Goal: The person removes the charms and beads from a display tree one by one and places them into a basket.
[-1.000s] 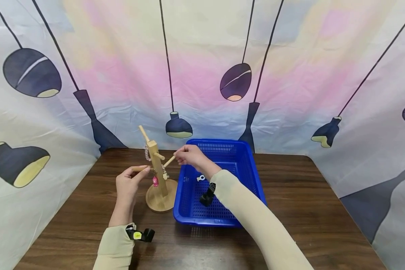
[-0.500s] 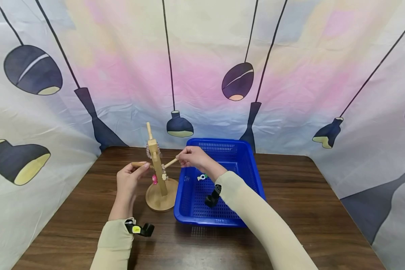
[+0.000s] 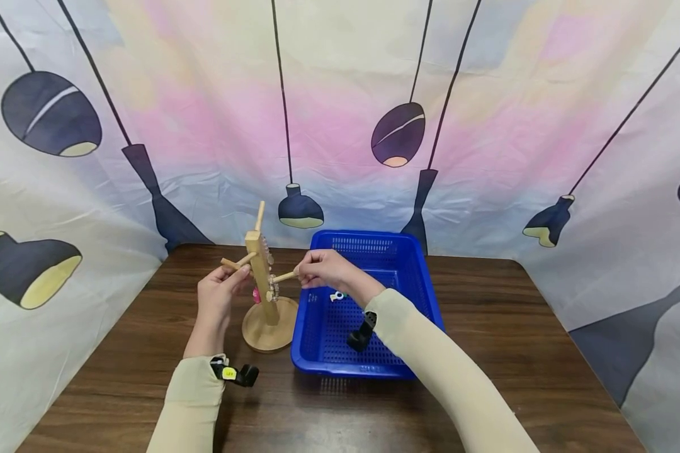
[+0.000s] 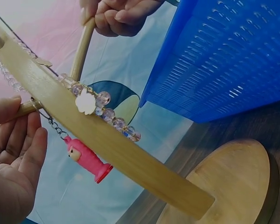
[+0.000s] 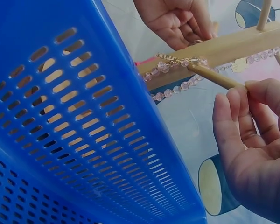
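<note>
A wooden jewelry stand (image 3: pixel 263 277) with a round base (image 3: pixel 255 330) and several pegs stands left of the basket. My left hand (image 3: pixel 214 299) pinches its left peg (image 4: pixel 27 108) between thumb and fingers. From that peg a pink figure keychain (image 4: pixel 87 159) hangs on a small chain. On the other side, my right hand (image 3: pixel 334 270) pinches the end of the right peg (image 5: pixel 214 77). A bracelet of clear pink beads (image 4: pixel 109 112) with a white charm hangs on this peg, by the post. Higher up, another beaded bracelet (image 5: pixel 261 56) hangs behind the post.
A blue perforated basket (image 3: pixel 351 370) sits right beside the stand, under my right forearm. Inside lies a small white and green item (image 3: pixel 337 296). Both stand on a dark wooden table (image 3: pixel 119 352), with a lamp-printed cloth (image 3: pixel 340 126) behind it.
The stand's post has turned: its top peg swung from leaning left to leaning slightly right, and a front peg swung from right to left. Both hands kept their pegs; the right sank a little.
</note>
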`<control>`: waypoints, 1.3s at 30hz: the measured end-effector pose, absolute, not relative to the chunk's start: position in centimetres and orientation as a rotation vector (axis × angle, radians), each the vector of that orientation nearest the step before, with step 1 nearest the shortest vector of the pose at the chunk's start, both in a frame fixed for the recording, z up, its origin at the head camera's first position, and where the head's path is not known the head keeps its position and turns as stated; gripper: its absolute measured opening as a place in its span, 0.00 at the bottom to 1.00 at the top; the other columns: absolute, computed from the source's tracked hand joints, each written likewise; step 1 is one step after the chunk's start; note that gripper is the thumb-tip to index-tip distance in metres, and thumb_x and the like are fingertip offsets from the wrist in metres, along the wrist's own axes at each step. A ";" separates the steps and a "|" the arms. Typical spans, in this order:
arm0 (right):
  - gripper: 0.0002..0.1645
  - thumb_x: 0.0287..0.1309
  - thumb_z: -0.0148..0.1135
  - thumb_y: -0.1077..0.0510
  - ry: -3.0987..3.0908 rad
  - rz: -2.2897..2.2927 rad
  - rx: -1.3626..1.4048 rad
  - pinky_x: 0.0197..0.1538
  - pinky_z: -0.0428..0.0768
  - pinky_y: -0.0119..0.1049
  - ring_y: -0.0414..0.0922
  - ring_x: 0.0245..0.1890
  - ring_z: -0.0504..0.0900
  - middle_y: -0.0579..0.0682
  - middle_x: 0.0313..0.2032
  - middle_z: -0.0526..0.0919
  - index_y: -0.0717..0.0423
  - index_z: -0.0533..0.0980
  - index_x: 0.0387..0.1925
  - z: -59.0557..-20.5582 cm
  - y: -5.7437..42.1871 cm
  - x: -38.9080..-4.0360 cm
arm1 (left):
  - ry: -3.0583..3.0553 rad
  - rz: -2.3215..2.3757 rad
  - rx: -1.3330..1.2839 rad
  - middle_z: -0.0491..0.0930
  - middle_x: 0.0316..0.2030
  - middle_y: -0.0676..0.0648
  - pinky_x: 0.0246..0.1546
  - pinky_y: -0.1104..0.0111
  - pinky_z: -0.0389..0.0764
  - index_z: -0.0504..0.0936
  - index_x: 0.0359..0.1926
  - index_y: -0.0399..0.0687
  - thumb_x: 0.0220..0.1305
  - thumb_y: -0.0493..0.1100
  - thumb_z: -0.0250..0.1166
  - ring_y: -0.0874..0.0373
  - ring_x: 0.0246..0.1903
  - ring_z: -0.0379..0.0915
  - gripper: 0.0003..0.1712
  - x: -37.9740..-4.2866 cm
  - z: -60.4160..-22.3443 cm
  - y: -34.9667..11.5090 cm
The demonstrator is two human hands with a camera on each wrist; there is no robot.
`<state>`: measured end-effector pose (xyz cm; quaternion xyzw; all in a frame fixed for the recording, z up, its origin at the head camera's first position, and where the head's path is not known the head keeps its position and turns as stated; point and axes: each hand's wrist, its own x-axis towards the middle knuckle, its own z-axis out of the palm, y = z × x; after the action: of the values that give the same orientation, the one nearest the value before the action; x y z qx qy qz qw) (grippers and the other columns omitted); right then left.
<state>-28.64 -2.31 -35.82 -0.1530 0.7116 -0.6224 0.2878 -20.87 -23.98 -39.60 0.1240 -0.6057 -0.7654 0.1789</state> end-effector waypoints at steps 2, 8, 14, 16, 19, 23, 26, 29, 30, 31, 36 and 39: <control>0.09 0.68 0.58 0.70 1.885 -1.653 -0.412 0.38 0.87 0.32 0.40 0.28 0.81 0.48 0.27 0.81 0.58 0.79 0.31 -35.7 -2.2 -28.5 | -1.699 -2.178 0.359 0.85 0.21 0.62 0.33 0.79 0.85 0.80 0.19 0.56 0.68 0.34 0.67 0.71 0.24 0.84 0.21 -21.1 -39.5 -23.9; 0.09 0.69 0.59 0.69 1.853 -1.613 -0.429 0.38 0.88 0.31 0.39 0.27 0.82 0.47 0.26 0.82 0.59 0.80 0.32 -35.5 -2.0 -28.2 | -1.661 -2.226 0.352 0.84 0.25 0.61 0.36 0.79 0.87 0.80 0.20 0.55 0.69 0.33 0.66 0.71 0.24 0.83 0.20 -21.8 -39.6 -23.9; 0.12 0.69 0.59 0.68 1.825 -1.567 -0.493 0.39 0.88 0.31 0.39 0.27 0.82 0.48 0.28 0.83 0.54 0.80 0.29 -35.4 -2.0 -27.7 | -1.685 -2.237 0.359 0.84 0.24 0.62 0.38 0.78 0.88 0.84 0.21 0.57 0.70 0.32 0.64 0.72 0.26 0.84 0.20 -22.4 -39.6 -23.9; 0.11 0.68 0.60 0.68 1.819 -1.557 -0.515 0.38 0.88 0.31 0.39 0.27 0.82 0.48 0.28 0.83 0.54 0.81 0.29 -35.4 -2.0 -27.5 | -1.698 -2.251 0.341 0.85 0.23 0.63 0.40 0.77 0.88 0.85 0.22 0.58 0.71 0.32 0.64 0.73 0.27 0.84 0.21 -22.6 -39.6 -24.0; 0.10 0.68 0.60 0.68 1.819 -1.538 -0.546 0.38 0.88 0.30 0.39 0.27 0.82 0.47 0.27 0.83 0.56 0.80 0.30 -35.4 -2.1 -27.2 | -1.734 -2.262 0.313 0.85 0.21 0.64 0.40 0.78 0.87 0.85 0.21 0.62 0.72 0.32 0.62 0.74 0.27 0.84 0.24 -22.8 -39.6 -23.9; 0.10 0.67 0.60 0.67 1.811 -1.519 -0.576 0.39 0.88 0.30 0.38 0.28 0.82 0.46 0.27 0.83 0.55 0.80 0.30 -35.5 -2.4 -26.7 | -1.797 -2.249 0.315 0.84 0.20 0.65 0.35 0.80 0.85 0.85 0.20 0.66 0.73 0.32 0.61 0.74 0.25 0.83 0.27 -23.2 -39.6 -23.6; 0.11 0.67 0.60 0.67 1.794 -1.517 -0.586 0.40 0.88 0.31 0.38 0.28 0.81 0.46 0.27 0.83 0.54 0.80 0.29 -35.6 -2.7 -26.4 | -1.831 -2.242 0.340 0.84 0.20 0.65 0.34 0.81 0.85 0.85 0.20 0.66 0.73 0.33 0.60 0.73 0.26 0.82 0.27 -23.5 -39.5 -23.5; 0.11 0.67 0.60 0.67 1.779 -1.521 -0.588 0.40 0.88 0.31 0.38 0.28 0.81 0.45 0.27 0.83 0.53 0.80 0.29 -35.8 -3.0 -26.2 | -1.853 -2.235 0.367 0.84 0.21 0.65 0.36 0.80 0.85 0.85 0.20 0.66 0.74 0.35 0.61 0.73 0.27 0.82 0.26 -23.8 -39.5 -23.4; 0.11 0.67 0.60 0.68 1.775 -1.524 -0.588 0.40 0.88 0.31 0.38 0.28 0.81 0.45 0.27 0.83 0.53 0.80 0.29 -35.8 -3.1 -26.1 | -1.857 -2.234 0.375 0.84 0.22 0.64 0.36 0.80 0.85 0.85 0.20 0.66 0.74 0.35 0.61 0.72 0.27 0.82 0.26 -23.9 -39.5 -23.4; 0.11 0.68 0.60 0.68 1.773 -1.526 -0.587 0.39 0.88 0.31 0.38 0.27 0.81 0.45 0.26 0.83 0.53 0.80 0.29 -35.8 -3.2 -26.1 | -1.861 -2.234 0.376 0.84 0.22 0.64 0.36 0.80 0.85 0.85 0.20 0.65 0.74 0.35 0.60 0.72 0.27 0.81 0.26 -23.9 -39.5 -23.4; 0.08 0.68 0.61 0.67 1.768 -1.536 -0.597 0.37 0.87 0.29 0.38 0.26 0.81 0.44 0.25 0.83 0.56 0.80 0.31 -35.7 -3.5 -25.8 | -1.867 -2.247 0.355 0.84 0.23 0.64 0.37 0.80 0.85 0.85 0.20 0.64 0.73 0.34 0.60 0.72 0.27 0.82 0.25 -24.3 -39.3 -23.3; 0.04 0.68 0.62 0.67 1.784 -1.532 -0.623 0.38 0.88 0.30 0.37 0.26 0.82 0.43 0.25 0.83 0.61 0.80 0.35 -35.6 -3.6 -25.5 | -1.870 -2.254 0.333 0.84 0.24 0.64 0.37 0.80 0.85 0.85 0.20 0.64 0.73 0.34 0.60 0.72 0.28 0.82 0.25 -24.4 -39.2 -23.1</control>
<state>-25.51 -3.60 -35.55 -0.2403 0.6877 -0.5906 0.3472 -24.44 -23.14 -39.19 0.1126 -0.6314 -0.7611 0.0969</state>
